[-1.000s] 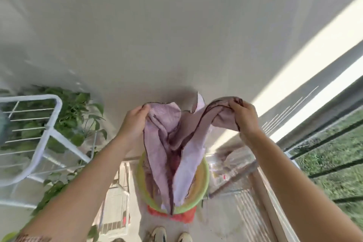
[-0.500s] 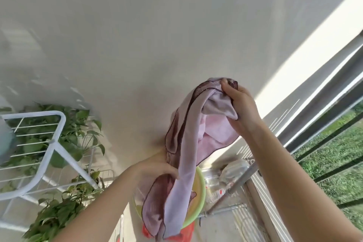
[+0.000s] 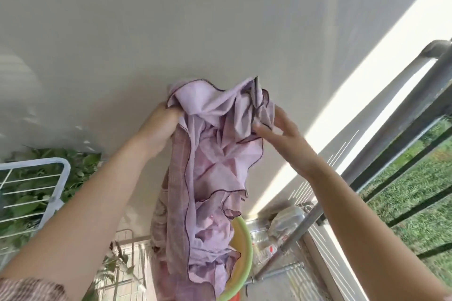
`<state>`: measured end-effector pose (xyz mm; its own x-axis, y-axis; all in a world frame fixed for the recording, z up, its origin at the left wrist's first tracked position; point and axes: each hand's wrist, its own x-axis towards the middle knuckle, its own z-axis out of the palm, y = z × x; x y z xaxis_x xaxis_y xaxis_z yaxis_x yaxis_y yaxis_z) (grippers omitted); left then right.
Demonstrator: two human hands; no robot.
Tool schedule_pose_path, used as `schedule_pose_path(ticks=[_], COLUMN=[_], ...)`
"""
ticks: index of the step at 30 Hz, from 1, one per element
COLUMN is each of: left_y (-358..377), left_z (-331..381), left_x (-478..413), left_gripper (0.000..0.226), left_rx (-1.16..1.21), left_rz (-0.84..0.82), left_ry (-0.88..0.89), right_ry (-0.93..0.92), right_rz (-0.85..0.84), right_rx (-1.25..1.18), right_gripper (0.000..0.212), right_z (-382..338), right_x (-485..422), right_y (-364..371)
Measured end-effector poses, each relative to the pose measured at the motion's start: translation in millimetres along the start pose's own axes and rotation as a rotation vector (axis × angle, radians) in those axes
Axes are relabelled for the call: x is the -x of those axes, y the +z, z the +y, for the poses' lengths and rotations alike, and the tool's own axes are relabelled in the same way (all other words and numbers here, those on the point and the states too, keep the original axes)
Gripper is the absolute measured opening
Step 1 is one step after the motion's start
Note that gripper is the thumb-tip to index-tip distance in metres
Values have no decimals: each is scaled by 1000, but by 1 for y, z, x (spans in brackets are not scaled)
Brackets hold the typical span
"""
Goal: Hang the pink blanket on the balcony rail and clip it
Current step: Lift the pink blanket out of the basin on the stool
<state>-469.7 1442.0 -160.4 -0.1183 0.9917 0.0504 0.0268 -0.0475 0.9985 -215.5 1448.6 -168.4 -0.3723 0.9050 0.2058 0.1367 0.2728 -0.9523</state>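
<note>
**Holding the pink blanket (image 3: 210, 178) aloft**

Gripping its top edge at 9 o'clock with the left hand (image 3: 159, 127), fingers closed in the cloth. Pinching a bunched fold at 3 o'clock between thumb and fingers of the right hand (image 3: 281, 134). Hanging down over the green basin (image 3: 247, 259) at 6 o'clock. Not yet draped on the balcony rail (image 3: 415, 95), apart at 3 o'clock.
</note>
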Motion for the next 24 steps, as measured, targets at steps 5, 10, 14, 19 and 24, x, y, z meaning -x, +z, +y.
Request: schedule_pose_path(ticks=[5,10,14,19,24], left_y=[25,18,28,36,-3], left_z=[29,-27,-127,-206,-119], left_x=[-6,8,66,89,26], left_gripper=[13,63,130,48,28], left_rx=[-39,-100,-345,-923,-589], left_rz=[-230,-68,-253,-232,-294], left_ry=[35,86,-292,-527,-539], right_ry=[26,157,124,21,-258], right_rz=[-72,226,338,506,320], right_rx=[78,277,327,373,914], right_gripper=[39,11,33,81,61], right_z=[10,9,-12,-26,-21], right_x=[-28,-59,-83,-94,-83], right_y=[57,54,35,19,-3])
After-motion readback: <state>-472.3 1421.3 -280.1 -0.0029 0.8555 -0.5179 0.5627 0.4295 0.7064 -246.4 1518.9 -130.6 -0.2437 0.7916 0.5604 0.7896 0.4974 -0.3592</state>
